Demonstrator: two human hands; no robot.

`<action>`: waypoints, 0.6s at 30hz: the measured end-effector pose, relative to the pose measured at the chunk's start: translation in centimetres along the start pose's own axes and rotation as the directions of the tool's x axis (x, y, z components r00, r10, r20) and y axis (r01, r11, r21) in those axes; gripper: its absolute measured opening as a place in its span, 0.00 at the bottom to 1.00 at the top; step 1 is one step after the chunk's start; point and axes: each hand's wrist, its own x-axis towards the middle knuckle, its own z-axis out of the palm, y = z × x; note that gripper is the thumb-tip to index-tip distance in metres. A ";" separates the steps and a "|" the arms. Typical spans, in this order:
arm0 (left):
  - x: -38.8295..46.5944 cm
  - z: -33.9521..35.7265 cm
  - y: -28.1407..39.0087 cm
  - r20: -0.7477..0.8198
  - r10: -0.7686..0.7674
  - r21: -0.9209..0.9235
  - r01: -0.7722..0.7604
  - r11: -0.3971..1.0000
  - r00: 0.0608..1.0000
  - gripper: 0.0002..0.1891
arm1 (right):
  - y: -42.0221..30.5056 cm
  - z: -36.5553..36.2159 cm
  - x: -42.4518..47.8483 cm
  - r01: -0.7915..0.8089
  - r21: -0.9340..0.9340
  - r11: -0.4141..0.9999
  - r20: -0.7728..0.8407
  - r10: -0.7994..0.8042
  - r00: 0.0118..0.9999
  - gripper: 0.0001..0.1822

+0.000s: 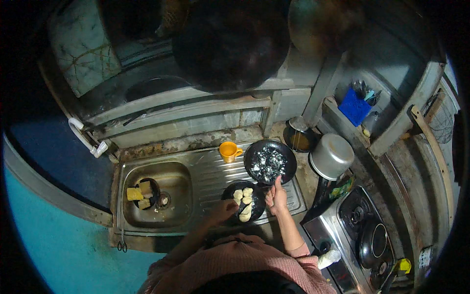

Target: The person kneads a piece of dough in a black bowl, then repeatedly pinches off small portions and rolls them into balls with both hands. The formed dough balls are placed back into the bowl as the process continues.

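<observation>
Several pale lumps of what looks like dough point(245, 213) lie on a round black plate or pan point(259, 205) at the front of the steel drainboard. My left hand point(228, 209) is at that plate's left edge, its fingertips close to a lump; shadow hides whether they pinch it. On the other side my right hand point(277, 196) has its thumb stretched up and its fingers curled, between this plate and a larger black pan point(249, 161) behind. That pan is strewn with white powder point(270, 163). Whether my right fingers hold anything does not show.
An orange mug point(228, 151) stands left of the powdered pan. The sink basin point(180, 183) holds a bowl with yellow sponges point(135, 194). An upturned aluminium pot point(334, 152) and a strainer point(298, 124) stand behind to the right. A gas stove point(330, 228) bears a lidded pan point(367, 246).
</observation>
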 end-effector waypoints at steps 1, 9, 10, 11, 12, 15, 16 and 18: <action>0.1 -0.3 0.1 0.039 -0.005 0.050 0.003 0.999 0.999 0.14 | 0.0 0.4 -0.1 0.013 -0.057 0.998 -0.055 -0.016 0.998 0.32; 0.4 0.8 0.3 0.077 0.075 0.059 -0.080 0.995 0.994 0.17 | 3.6 -0.2 1.8 -0.108 0.089 0.990 0.105 0.099 0.990 0.15; 0.2 1.1 0.1 0.064 0.086 0.055 -0.089 0.994 0.994 0.17 | 3.5 -0.6 1.3 -0.100 0.015 0.995 0.173 0.096 0.980 0.18; -0.1 1.3 -0.1 0.051 0.097 0.051 -0.099 0.994 0.994 0.17 | 3.7 -0.7 1.2 -0.064 0.012 0.998 0.151 0.062 0.987 0.18; -0.2 1.7 -0.9 0.068 0.081 0.035 -0.084 0.996 0.994 0.17 | 3.8 -0.8 1.0 -0.028 0.013 1.000 0.126 0.026 0.992 0.17; -0.3 2.1 -2.4 0.104 0.049 0.014 -0.051 0.999 0.993 0.16 | 3.9 -0.5 0.9 0.026 0.042 0.999 -0.020 -0.025 0.999 0.13; -0.8 1.7 -1.2 0.102 0.049 0.026 -0.052 0.998 0.994 0.16 | 3.8 -0.6 0.8 0.037 0.059 0.998 -0.026 -0.036 0.999 0.12; -1.3 1.3 -0.1 0.099 0.029 0.034 -0.032 0.999 0.995 0.16 | 3.8 -0.9 0.8 0.062 -0.003 0.998 -0.006 -0.062 0.998 0.10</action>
